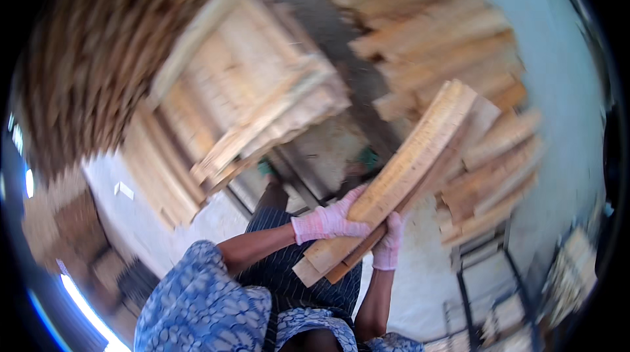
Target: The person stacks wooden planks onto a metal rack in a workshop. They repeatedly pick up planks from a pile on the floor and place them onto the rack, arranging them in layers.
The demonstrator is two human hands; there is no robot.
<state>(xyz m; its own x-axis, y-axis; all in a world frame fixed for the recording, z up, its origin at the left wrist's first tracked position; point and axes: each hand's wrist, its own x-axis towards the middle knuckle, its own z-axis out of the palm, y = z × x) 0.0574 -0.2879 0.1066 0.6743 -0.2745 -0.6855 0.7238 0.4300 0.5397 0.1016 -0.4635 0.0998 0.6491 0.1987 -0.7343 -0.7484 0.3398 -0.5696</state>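
Observation:
A small bundle of long wooden planks (pixel 410 158) slants across in front of my body, its near end by my lap and its far end pointing up to the right. My left hand (pixel 333 220), in a pale pink knit glove, is closed over the near part of the bundle from the left side. My right hand (pixel 390 240), gloved the same way, grips the bundle from the right and below, its fingers partly hidden by the wood. Several planks lie together in the bundle; motion blur hides their exact edges.
Ahead to the left, boards lie on a stack (pixel 230 76) above a dark metal stand (pixel 295 171). A tall wood stack (pixel 98 56) fills the upper left. More planks (pixel 453 43) are piled at the right. A black metal frame (pixel 469 293) stands lower right.

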